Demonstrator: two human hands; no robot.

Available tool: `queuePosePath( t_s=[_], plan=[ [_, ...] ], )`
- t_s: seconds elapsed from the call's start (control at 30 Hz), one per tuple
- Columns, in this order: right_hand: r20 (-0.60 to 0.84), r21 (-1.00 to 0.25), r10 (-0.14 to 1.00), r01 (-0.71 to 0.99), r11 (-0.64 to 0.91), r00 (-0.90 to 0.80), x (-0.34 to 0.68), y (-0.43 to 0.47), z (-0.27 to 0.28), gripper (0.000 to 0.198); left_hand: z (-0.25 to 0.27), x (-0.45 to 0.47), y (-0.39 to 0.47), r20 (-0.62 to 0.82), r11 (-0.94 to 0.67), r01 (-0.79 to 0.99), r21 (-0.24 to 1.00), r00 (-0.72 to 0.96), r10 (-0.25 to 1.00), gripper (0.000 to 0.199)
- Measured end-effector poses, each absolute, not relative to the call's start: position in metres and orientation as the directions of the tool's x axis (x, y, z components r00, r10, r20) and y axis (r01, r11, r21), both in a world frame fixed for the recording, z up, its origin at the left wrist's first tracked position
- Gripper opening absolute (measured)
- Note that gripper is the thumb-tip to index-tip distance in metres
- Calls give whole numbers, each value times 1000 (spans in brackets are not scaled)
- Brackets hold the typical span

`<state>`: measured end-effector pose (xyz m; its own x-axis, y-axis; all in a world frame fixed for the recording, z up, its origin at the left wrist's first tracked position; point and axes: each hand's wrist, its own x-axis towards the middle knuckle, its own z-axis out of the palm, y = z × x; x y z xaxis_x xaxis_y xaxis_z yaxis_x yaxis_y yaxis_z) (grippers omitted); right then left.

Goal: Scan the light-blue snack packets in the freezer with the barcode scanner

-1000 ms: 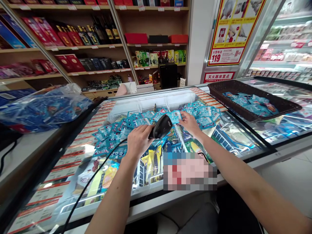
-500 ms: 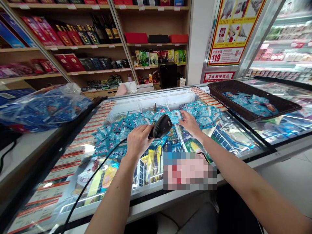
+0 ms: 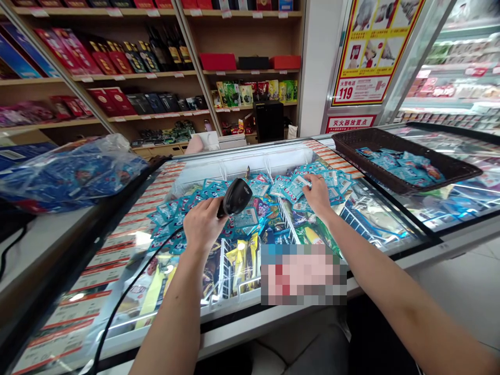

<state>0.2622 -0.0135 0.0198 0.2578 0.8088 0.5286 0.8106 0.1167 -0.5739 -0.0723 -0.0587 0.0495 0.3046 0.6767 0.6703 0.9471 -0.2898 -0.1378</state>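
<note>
Though amid similar packets (image 3: 279, 185), blue packet (image 3: 295, 189); right hand (image 3: 317, 196) at its edge

Left grip (image 3: 203, 223) and black scanner (image 3: 237, 197) farther left than before, right grip (image 3: 317, 195) farther right.

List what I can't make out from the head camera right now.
In the head view:
- Scanner handle: mostly hidden by the left hand.
- Whether the right hand pinches or just touches the packet: the hand covers the contact.
- Packet's fine print: too small.
- Cable end: cut off by the bottom edge.
- Whatever the pixelated patch covers.
</note>
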Motion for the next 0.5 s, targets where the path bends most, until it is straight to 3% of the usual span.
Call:
queuePosePath(
  t_s=[0.13,0.27,0.4,0.5],
  plan=[
    [581,-428,791,899,98,191,262,-19,20,31,50,-72,-59,676,-273,950,-152,302,672,27],
    [619,-280,785,935,218,2,254,-25,22,34,52,-73,-61,695,-245,959,-145,275,665,27],
    [542,-131,789,898,419,-289,246,-27,20,37,52,-79,-59,713,-219,969,-112,232,662,28],
    [501,-90,796,895,437,-339,246,-24,16,32,51,-83,-57,706,-202,975,-96,210,676,29]
  ],
)
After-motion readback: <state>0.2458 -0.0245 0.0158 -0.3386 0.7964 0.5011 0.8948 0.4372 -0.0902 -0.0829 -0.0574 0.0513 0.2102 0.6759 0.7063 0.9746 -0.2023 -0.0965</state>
